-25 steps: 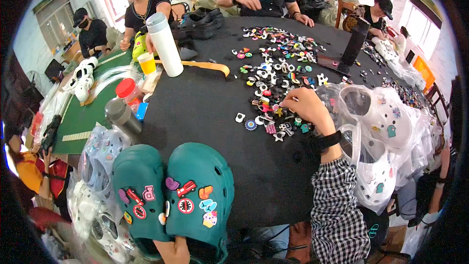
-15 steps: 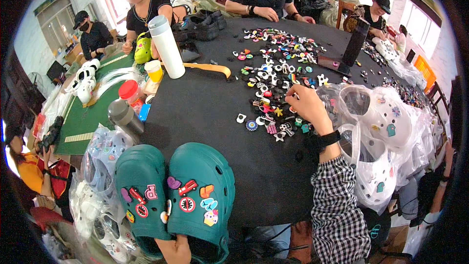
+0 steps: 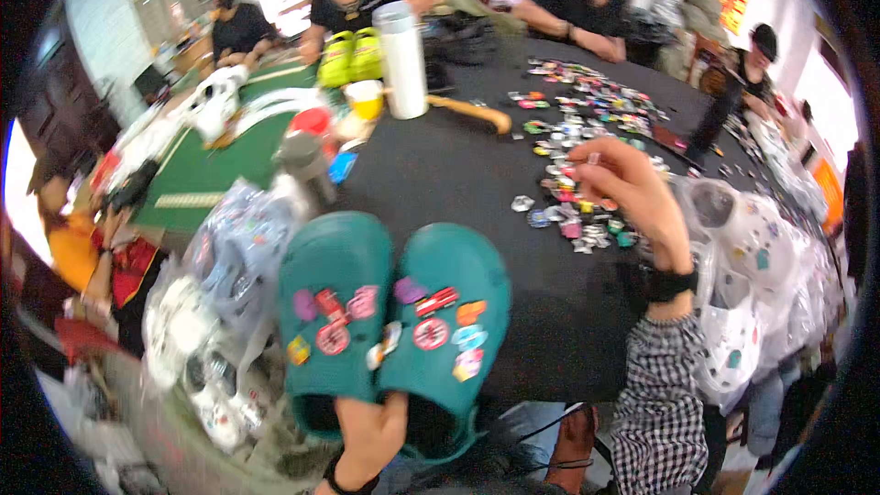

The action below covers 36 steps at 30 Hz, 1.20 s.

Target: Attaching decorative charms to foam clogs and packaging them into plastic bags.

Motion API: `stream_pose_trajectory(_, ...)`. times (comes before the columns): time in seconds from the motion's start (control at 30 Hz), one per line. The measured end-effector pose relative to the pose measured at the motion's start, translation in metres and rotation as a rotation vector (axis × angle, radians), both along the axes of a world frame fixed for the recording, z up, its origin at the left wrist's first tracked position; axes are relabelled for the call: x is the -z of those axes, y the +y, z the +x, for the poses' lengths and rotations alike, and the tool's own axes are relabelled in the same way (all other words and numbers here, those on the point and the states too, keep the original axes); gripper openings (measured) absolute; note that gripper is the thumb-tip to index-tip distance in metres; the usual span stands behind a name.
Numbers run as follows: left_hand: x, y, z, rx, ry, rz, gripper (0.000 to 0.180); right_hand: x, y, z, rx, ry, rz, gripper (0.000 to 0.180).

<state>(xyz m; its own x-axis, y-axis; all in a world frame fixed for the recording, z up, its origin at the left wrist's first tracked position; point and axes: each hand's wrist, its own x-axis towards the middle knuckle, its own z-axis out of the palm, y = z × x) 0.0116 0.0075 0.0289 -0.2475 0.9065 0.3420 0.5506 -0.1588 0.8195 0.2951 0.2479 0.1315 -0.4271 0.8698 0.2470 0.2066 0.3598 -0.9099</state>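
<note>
My left hand point(image 3: 371, 431) grips a pair of teal clogs point(image 3: 394, 321) from behind the heels, holding them side by side at the near edge of the black table point(image 3: 440, 174). Several colourful charms dot the clogs' tops. My right hand point(image 3: 628, 188), with a black wristband and checked sleeve, is raised over a spread of small shoe charms point(image 3: 582, 151) and pinches one small charm point(image 3: 593, 159) between its fingertips.
A tall white bottle point(image 3: 403, 60), a yellow cup point(image 3: 367, 99) and a yellow-green clog pair point(image 3: 353, 55) stand at the far side. Bagged white clogs point(image 3: 742, 257) lie right, bagged clogs point(image 3: 220, 284) left. Several people sit around the table.
The view has tilted and drawn closer. My right hand has lifted off the charm pile with a charm pinched. The teal clogs stay in my left hand.
</note>
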Motion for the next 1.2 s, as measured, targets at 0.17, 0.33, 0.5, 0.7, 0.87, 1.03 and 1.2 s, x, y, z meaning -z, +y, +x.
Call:
stream_pose_trajectory(0.17,0.000,0.006,-0.001,0.048,0.018,-0.020,0.037,-0.031,-0.082,-0.057,-0.071,-0.122,-0.012,0.018)
stream_pose_trajectory(0.33,-0.003,0.010,-0.001,0.046,0.083,0.102,0.038,-0.014,-0.141,-0.093,-0.223,-0.109,0.198,0.022)
stream_pose_trajectory(0.5,0.012,0.012,-0.003,0.035,0.006,0.113,0.042,0.031,-0.183,-0.123,0.001,-0.228,0.346,0.054)
stream_pose_trajectory(0.7,0.008,0.006,-0.006,0.159,-0.246,0.072,0.048,0.052,-0.197,-0.135,0.248,-0.349,0.591,0.053)
stream_pose_trajectory(0.87,0.008,-0.004,-0.015,-0.038,-0.922,0.091,0.031,0.065,-0.195,-0.141,0.332,-0.309,0.682,0.043)
stream_pose_trajectory(1.03,0.005,0.000,-0.020,0.010,-1.152,0.249,0.038,0.062,-0.188,-0.132,0.383,-0.287,0.746,0.037)
stream_pose_trajectory(1.2,0.003,-0.004,-0.014,0.081,-1.297,0.227,0.037,0.041,-0.181,-0.108,0.466,-0.354,0.693,0.036)
